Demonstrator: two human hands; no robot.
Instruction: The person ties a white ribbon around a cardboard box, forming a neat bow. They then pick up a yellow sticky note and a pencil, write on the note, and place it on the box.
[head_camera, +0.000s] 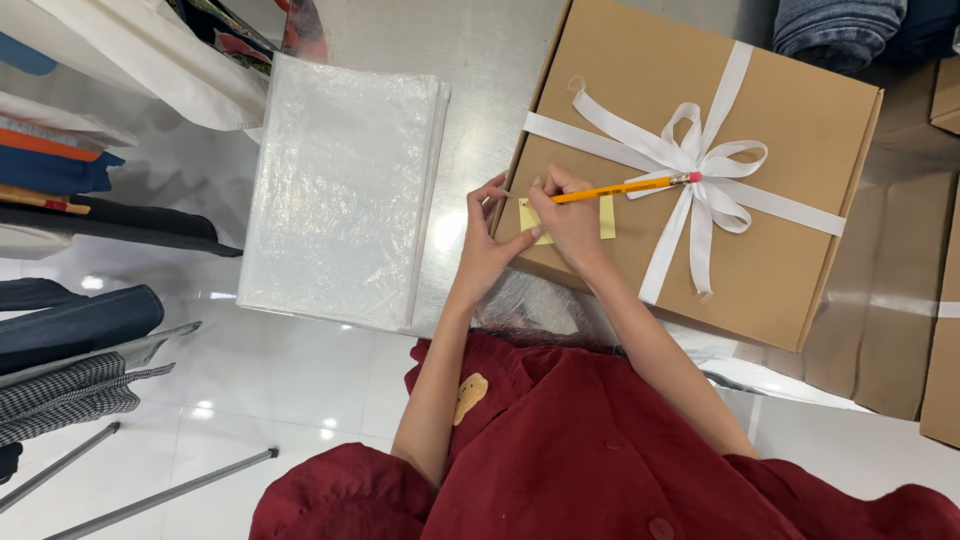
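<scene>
Head view, looking down. Brown cardboard box (790, 120) on a shiny metal table (490, 60), tied with a white ribbon (700, 165) bowed near the middle of the lid. Yellow sticky note (606, 218) stuck on the lid near the box's left edge, mostly covered by the hands. Right hand (568, 215) closed around a yellow pencil (620, 188), pink eraser end pointing toward the bow, tip down at the note. Left hand (487, 245) at the box's edge, fingers curled, thumb pressing on the note's lower corner; holding nothing else. Stack of clear plastic bags (340, 195) left of the box, apart from it. Red garment (560, 450) on the person, bottom of view. Folded clothes (60, 160) at far left, folded denim (835, 25) top right. White tiled floor (290, 380) below the table edge.
</scene>
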